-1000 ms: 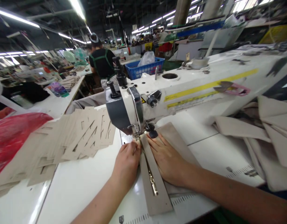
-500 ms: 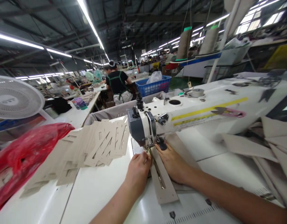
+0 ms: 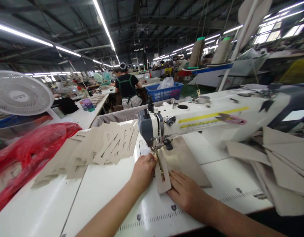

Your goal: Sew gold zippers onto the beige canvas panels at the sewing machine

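Head view: beige strip (image 3: 158, 179) between curled left fingers (image 3: 149, 158) and slightly spread right fingers (image 3: 176, 181).

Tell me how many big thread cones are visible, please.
2: the left cone and the right cone, side by side above the sewing machine; others may be hidden.

The right grip (image 3: 188, 194) has drawn back from the sewing head (image 3: 147, 128) along the strip (image 3: 163, 188).

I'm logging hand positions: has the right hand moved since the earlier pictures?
Yes. Judged against the sewing machine head, the right hand has drawn back toward the wearer, to the near end of the slotted beige strip.
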{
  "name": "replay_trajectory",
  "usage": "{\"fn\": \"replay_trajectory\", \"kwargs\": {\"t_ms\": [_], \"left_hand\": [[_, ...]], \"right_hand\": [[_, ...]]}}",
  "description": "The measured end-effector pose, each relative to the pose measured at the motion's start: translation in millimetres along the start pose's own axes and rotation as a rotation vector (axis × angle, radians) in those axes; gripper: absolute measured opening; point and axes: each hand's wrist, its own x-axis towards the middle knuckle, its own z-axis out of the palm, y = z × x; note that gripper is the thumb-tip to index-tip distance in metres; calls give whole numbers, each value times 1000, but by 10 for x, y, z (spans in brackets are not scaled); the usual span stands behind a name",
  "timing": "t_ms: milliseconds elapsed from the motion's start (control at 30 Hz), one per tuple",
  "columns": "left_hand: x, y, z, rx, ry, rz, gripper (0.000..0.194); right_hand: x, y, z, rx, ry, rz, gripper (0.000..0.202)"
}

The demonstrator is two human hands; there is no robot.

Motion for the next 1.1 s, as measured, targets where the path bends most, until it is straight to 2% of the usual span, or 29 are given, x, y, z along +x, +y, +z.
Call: {"fn": "replay_trajectory", "kwargs": {"t_ms": [133,333,533,867,1000,1100], "left_hand": [[-56,71,-9,-24,14,-13,31],[-177,180,-41,-72,42,-21,27],[-181,172,-107,-129,3,-34,36],[-175,232,-171,-160,-40,-83,34],[-155,257,-178,-146,-48,-92,24],[-173,270,-184,-127,-44,-82,22]], "right_hand": [[52,-24,12,-57,35,-51,30],[16,-70,-84,19,-25,55,24],[4,3,-88,71,-73,185,20],[6,-39,-104,-37,-17,96,20],[63,-30,-89,-121,-13,46,24],[78,-56,-48,-72,5,4,29]]}}
